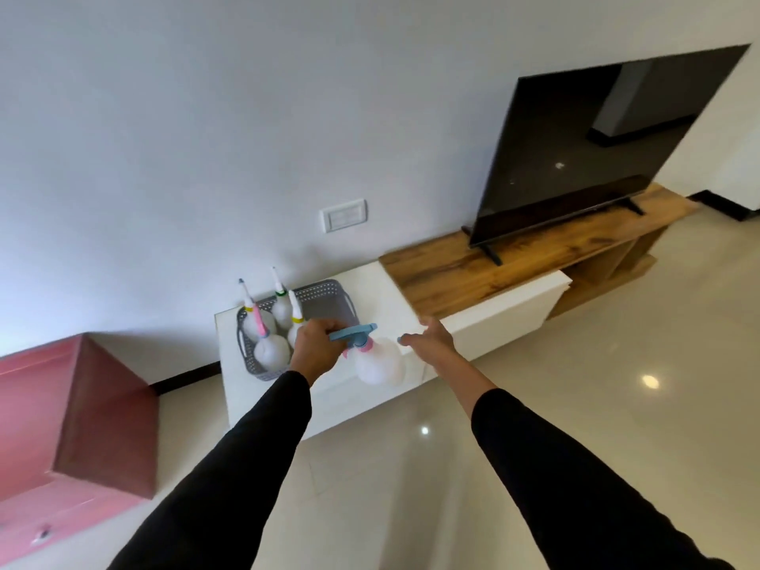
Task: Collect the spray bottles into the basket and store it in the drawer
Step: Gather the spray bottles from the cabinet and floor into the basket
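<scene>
A grey perforated basket (325, 300) stands on the left end of the low white cabinet (485, 322), against the wall. Several white spray bottles (271, 350) with coloured collars stand inside it. My left hand (314, 343) grips the blue trigger head of another white spray bottle (380, 364), held just right of the basket above the cabinet's front edge. My right hand (429, 337) hovers to the right of that bottle with fingers spread, holding nothing. Closed white drawer fronts face me below the top.
A black TV (575, 150) stands on the wooden section (473, 273) of the cabinet to the right. A pink bench or box (74, 409) sits at the left. A wall socket plate (343, 215) is above the basket. Glossy tiled floor (617, 384) lies in front.
</scene>
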